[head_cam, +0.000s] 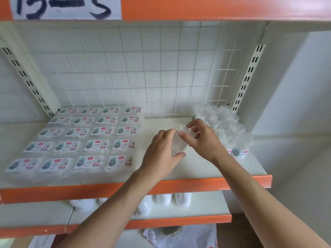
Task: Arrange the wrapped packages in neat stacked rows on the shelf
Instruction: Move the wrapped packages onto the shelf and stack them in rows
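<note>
I've got one clear package point(180, 142) mid-shelf point(215, 169): left hand point(161, 151) curled round it, right hand point(202, 138) pinching its far end. The stacked rows point(80, 140) sit left of the grip, loose pile point(229, 126) right.

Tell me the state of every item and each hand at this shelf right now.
Labelled clear-wrapped flat packages: lying in neat rows, left.
Clear plastic-wrapped middle package: gripped by both hands.
Heap of clear-wrapped packages: jumbled, at right.
Left hand: grips the middle package.
Right hand: pinches its top.

back: white wire grid point(136, 68); shelf point(193, 185): orange-edged; wall point(295, 86): white, evenly lit
</note>
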A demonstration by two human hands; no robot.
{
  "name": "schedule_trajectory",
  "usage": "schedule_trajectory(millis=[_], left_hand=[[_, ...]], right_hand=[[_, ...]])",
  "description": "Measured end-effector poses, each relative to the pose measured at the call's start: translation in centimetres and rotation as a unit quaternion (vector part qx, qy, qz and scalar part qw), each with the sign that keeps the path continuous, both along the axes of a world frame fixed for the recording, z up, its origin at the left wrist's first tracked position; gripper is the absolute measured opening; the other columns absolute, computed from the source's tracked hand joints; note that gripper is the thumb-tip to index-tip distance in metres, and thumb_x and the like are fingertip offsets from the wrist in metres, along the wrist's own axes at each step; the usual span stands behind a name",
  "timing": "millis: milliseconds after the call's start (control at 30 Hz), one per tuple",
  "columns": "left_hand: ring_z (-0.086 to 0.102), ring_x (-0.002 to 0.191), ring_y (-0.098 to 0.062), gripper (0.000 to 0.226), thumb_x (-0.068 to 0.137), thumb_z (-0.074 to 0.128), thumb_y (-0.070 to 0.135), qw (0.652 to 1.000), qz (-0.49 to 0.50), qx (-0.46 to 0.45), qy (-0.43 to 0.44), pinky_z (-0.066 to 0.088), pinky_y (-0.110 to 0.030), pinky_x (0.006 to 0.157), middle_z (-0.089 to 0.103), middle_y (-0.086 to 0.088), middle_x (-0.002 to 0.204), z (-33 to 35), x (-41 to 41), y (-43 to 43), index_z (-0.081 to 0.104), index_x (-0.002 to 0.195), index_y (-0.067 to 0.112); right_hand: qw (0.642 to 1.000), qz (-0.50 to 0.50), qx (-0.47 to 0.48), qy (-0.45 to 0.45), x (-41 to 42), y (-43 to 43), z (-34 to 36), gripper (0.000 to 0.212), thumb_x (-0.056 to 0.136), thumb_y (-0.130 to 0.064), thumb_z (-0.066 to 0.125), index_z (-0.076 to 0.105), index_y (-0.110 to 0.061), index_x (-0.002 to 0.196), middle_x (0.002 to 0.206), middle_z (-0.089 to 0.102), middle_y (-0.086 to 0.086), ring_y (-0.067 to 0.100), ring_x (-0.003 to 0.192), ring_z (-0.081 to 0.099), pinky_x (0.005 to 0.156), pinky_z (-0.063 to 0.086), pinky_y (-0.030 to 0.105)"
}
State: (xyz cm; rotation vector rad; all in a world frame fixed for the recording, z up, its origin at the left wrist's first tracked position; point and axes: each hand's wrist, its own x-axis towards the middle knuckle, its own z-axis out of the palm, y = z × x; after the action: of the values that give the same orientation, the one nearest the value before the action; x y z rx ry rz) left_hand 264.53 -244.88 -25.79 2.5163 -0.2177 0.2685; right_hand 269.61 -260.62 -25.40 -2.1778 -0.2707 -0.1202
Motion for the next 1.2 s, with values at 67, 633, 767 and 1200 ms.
schedule_trajectory(millis=[67, 633, 767, 1200], left_hand=[[0.051, 0.111, -0.021, 0.067, 0.075, 0.080, 0.032, 1.000, 0.007, -0.028, 0.005, 0.043, -0.032, 0.091, 0.048, -0.003, 0.123, 0.1, 0.6, -1.0, 0.044, 0.129, 0.015], [0.068, 0.098, -0.019, 0.046, 0.072, 0.056, 0.022, 0.884, -0.080, -0.411, 0.211, 0.052, -0.039, 0.089, 0.072, -0.004, 0.108, 0.7, 3.2, -3.9, 0.063, 0.117, 0.018], [0.067, 0.099, -0.017, 0.044, 0.071, 0.061, 0.026, 0.911, -0.086, -0.356, 0.188, 0.053, -0.033, 0.090, 0.071, -0.002, 0.107, 0.4, 3.3, -4.4, 0.063, 0.115, 0.025], [0.063, 0.094, -0.006, 0.058, 0.079, 0.072, 0.017, 0.973, -0.086, -0.198, 0.084, 0.055, -0.027, 0.077, 0.053, 0.007, 0.123, -1.1, 4.1, -5.5, 0.047, 0.129, 0.030]], right_hand=[[0.999, 0.026, -0.002, 0.030, 0.4, -0.8, 0.7, 0.043, 0.080, -0.058, 0.065, 0.053, -0.024, 0.103, 0.091, 0.061, 0.002, 0.021, 0.076, 0.066, 0.075, 0.053, 0.034], [0.986, 0.144, 0.045, 0.067, 3.0, -6.2, 3.5, 0.013, 0.091, -0.027, 0.065, 0.063, -0.016, 0.098, 0.088, 0.064, -0.008, 0.003, 0.071, 0.059, 0.067, 0.052, 0.027], [0.993, 0.110, 0.005, 0.040, 3.2, -6.5, 3.5, 0.026, 0.078, -0.043, 0.076, 0.062, -0.024, 0.087, 0.089, 0.064, -0.003, 0.005, 0.068, 0.056, 0.062, 0.046, 0.021], [0.988, 0.089, -0.123, -0.005, 2.3, -7.4, 3.6, 0.027, 0.091, -0.049, 0.056, 0.062, -0.023, 0.088, 0.086, 0.061, -0.005, 0.004, 0.069, 0.057, 0.061, 0.039, 0.017]])
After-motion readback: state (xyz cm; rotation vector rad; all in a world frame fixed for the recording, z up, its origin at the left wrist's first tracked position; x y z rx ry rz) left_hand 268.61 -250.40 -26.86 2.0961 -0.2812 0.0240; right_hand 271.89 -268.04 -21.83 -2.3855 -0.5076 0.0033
